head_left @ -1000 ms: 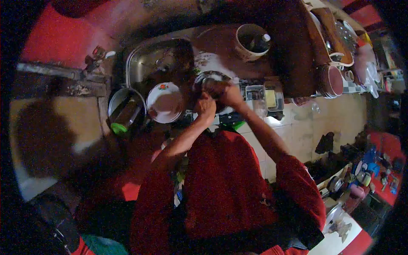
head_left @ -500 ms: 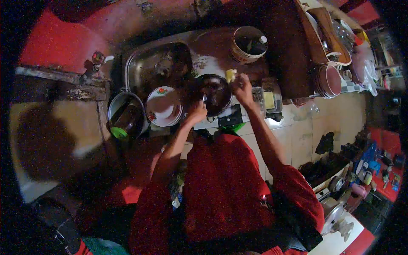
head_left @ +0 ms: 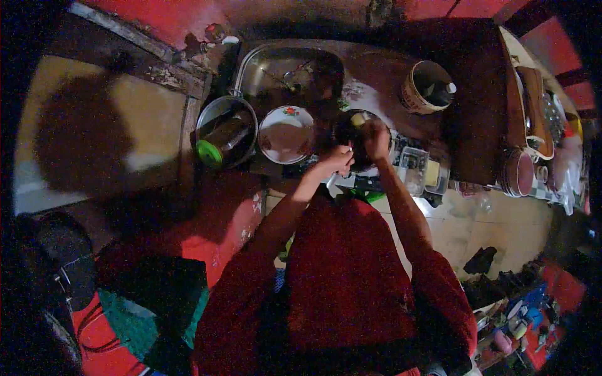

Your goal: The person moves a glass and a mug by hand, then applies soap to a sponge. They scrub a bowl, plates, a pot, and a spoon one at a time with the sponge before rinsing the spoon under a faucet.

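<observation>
My left hand [head_left: 338,161] is closed around a thin, shiny metal utensil [head_left: 332,180] whose kind is not clear. Part of it sticks out below the fist, at the near edge of a dark round basin [head_left: 343,130]. Inside the basin's outline, my right hand [head_left: 376,141] grips a yellow sponge [head_left: 358,119], its fingers partly in shadow. The two hands are close together but seem apart. What lies in the basin is too dark to make out.
Left of the basin stands a white flowered plate [head_left: 286,135], then a metal pot [head_left: 254,119] holding a green-lidded jar [head_left: 210,152]. Behind is a steel sink [head_left: 251,62]. A bucket [head_left: 414,100] is at the back right; clear plastic containers [head_left: 414,169] sit to the right.
The view has turned, so the counter appears further right. My right hand has brought the sponge from beside the basin's right rim to over it, closer to my left hand.
</observation>
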### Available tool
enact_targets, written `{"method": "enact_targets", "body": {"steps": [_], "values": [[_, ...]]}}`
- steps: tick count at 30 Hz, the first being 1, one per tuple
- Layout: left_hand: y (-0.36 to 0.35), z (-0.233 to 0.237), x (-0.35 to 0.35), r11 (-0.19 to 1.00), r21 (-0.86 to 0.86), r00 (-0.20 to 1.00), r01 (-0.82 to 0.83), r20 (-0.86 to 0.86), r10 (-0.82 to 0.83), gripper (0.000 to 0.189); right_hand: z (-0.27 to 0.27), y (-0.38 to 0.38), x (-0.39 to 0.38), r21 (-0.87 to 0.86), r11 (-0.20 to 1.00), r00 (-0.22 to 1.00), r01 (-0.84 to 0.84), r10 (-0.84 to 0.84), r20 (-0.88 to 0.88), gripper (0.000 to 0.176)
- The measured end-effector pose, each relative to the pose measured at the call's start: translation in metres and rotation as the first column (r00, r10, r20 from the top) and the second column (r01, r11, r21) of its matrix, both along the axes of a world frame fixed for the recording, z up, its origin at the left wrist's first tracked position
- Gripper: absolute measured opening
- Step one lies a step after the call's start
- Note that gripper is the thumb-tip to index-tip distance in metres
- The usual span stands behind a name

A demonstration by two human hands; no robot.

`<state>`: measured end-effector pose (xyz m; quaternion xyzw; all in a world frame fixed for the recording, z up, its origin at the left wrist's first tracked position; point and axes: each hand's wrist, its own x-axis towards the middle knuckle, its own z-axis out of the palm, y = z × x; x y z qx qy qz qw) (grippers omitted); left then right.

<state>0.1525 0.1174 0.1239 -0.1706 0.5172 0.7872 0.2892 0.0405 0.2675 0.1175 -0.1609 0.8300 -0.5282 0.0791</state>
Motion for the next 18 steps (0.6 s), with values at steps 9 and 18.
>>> {"method": "enact_targets", "body": {"steps": [9,18], "values": [[0.04,0.024,0.065,0.633,-0.689,0.757,-0.354,-0.609,-0.239,0.027,0.02,0.15,0.005,-0.542,0.616,0.811,0.571,-0.526,0.257,0.007],[0.228,-0.075,0.011,-0.306,-0.952,0.694,-0.031,0.2,-0.692,0.059,-0.005,0.191,0.092,-0.171,0.648,0.647,0.742,-0.625,0.437,0.02]]}}
